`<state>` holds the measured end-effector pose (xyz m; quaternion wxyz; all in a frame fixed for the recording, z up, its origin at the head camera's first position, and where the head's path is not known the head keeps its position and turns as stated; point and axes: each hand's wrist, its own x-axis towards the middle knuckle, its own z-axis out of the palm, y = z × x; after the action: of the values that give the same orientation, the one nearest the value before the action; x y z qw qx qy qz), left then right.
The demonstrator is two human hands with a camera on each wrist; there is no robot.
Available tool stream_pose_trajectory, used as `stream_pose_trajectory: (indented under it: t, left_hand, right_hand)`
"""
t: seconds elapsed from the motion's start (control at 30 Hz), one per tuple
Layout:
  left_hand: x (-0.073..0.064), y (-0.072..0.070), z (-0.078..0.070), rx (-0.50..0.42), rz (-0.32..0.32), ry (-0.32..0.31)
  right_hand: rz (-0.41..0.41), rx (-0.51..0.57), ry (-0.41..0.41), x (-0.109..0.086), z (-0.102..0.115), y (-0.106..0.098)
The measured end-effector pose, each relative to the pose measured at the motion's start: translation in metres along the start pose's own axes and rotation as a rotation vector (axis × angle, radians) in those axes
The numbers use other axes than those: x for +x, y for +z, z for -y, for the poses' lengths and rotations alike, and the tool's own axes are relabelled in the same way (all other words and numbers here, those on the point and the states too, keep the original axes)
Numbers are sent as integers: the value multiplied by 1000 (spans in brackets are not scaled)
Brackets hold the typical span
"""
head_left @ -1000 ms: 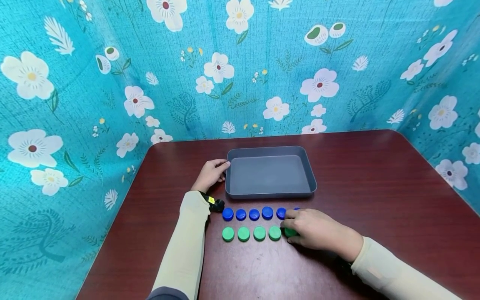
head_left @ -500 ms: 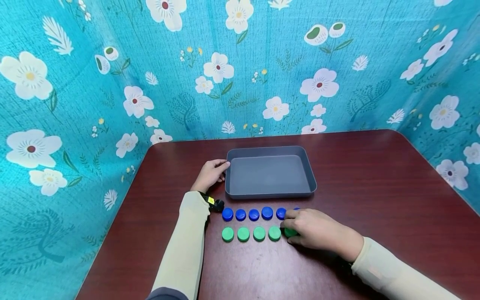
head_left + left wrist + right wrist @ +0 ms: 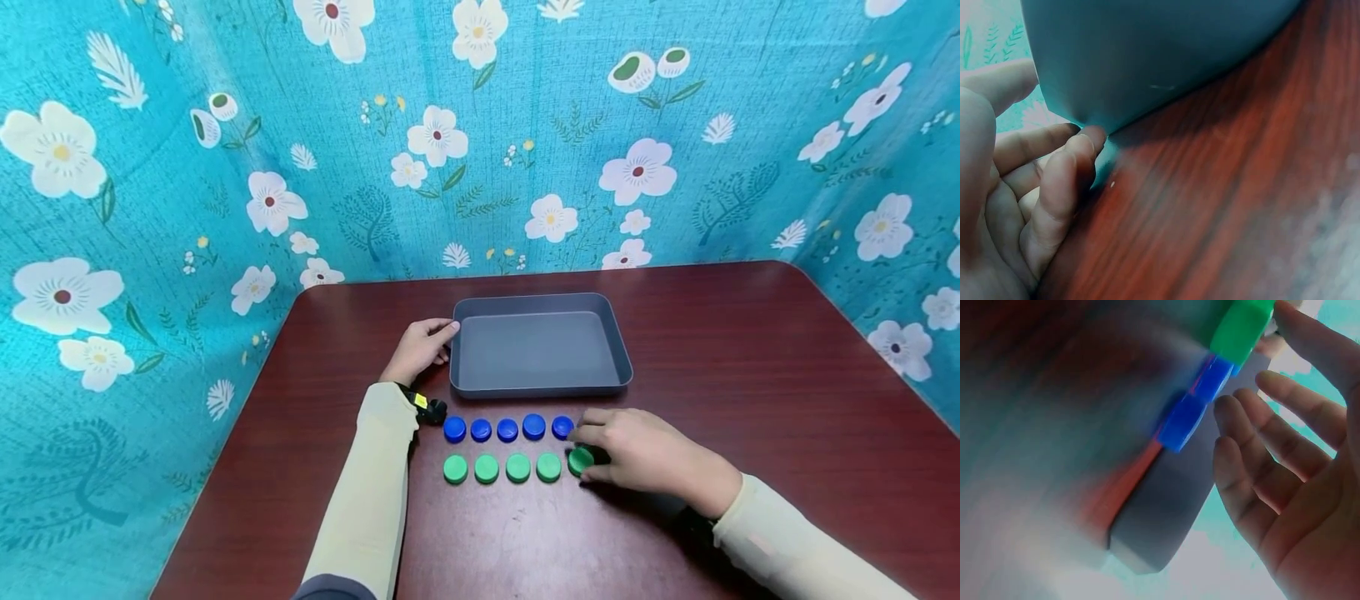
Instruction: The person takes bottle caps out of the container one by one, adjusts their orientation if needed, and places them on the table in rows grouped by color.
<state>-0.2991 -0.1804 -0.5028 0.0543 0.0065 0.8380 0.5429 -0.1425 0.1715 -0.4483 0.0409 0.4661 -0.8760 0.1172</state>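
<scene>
In the head view a grey rectangular tray (image 3: 540, 354) lies on the table. My left hand (image 3: 422, 350) holds its left side, thumb at the rim; in the left wrist view, curled fingertips (image 3: 1088, 140) touch the tray's lower corner. In front of the tray lie a row of blue bottle caps (image 3: 507, 430) and a nearer row of green bottle caps (image 3: 517, 467). My right hand (image 3: 648, 450) is at the rows' right end, fingers spread, its thumb by the last green cap (image 3: 581, 461). In the right wrist view two blue caps (image 3: 1182, 422) lie beyond that green cap.
A dark reddish wooden table (image 3: 750, 350) carries everything. A blue floral curtain (image 3: 480, 167) hangs behind and around it. A black wrist camera (image 3: 433, 410) on the left wrist sits close to the first blue cap.
My right hand has come away from the last green cap, which now shows, its fingers shifted slightly away and to the right. The left hand and tray have not moved.
</scene>
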Motion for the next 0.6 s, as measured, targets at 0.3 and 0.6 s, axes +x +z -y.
stream_pose_trajectory:
  t: [0.3,0.6]
  left_hand:
    - [0,-1,-1,-13,9,-6]
    - [-2,-17,-4,-6,-26,25]
  right_hand:
    - [-63,34,143,-8,-13,-10]
    - [-258,34,336,-1,-32,-12]
